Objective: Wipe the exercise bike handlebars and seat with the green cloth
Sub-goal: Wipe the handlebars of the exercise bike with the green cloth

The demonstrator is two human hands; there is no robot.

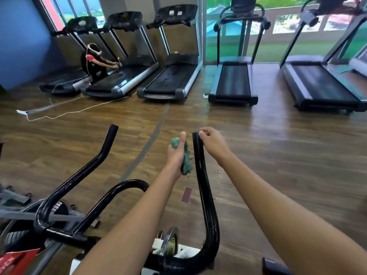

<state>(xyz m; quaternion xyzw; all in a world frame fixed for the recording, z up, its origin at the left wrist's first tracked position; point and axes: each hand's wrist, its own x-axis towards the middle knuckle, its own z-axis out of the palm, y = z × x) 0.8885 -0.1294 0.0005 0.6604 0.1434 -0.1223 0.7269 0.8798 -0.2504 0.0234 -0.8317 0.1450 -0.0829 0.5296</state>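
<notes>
The exercise bike's black handlebars fill the lower half of the view. The right bar point(204, 185) rises toward its tip. The left bar point(89, 165) bends up to the left, and a centre loop point(127, 185) sits between them. My left hand point(177, 155) grips the bunched green cloth point(185, 161) just left of the right bar, thumb pointing up. My right hand point(213, 143) pinches the tip of the right bar with its fingertips. The seat is out of view.
Several treadmills point(170, 76) line the far wall and windows on a wooden floor point(278, 155). A crouching person point(93, 60) works at a treadmill at the back left, with a white cable point(59, 114) trailing over the floor. Another bike's frame point(19, 215) stands at lower left.
</notes>
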